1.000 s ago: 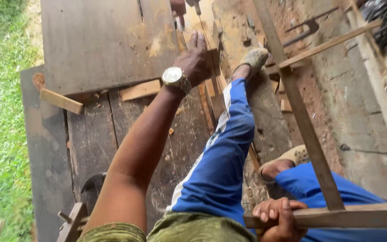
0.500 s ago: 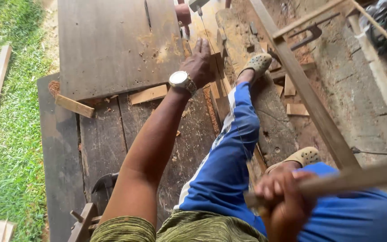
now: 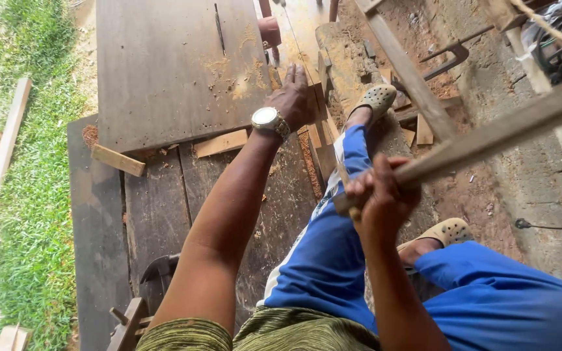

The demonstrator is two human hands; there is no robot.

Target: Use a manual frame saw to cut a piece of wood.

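My left hand [image 3: 297, 97], with a silver wristwatch [image 3: 269, 121] on the wrist, rests flat on a stack of narrow wooden strips [image 3: 317, 140] at the right edge of a dark saw table [image 3: 170, 71]. My right hand [image 3: 375, 188] is closed around the end of a long wooden batten [image 3: 508, 127] that rises to the upper right. Below are my legs in blue trousers [image 3: 339, 247] and beige perforated clogs [image 3: 378, 99].
A blade slot [image 3: 219, 29] and sawdust mark the tabletop. Wood offcuts [image 3: 118, 160] lie on dark boards in front. Grass [image 3: 27, 195] with loose planks lies at left. A second batten [image 3: 411, 71] crosses the dirt floor at right, beside a black cable [image 3: 554, 227].
My right hand has lifted the batten from low and level to a steep upward tilt in front of my knee. The view has moved closer over the table; my left hand stays on the strips.
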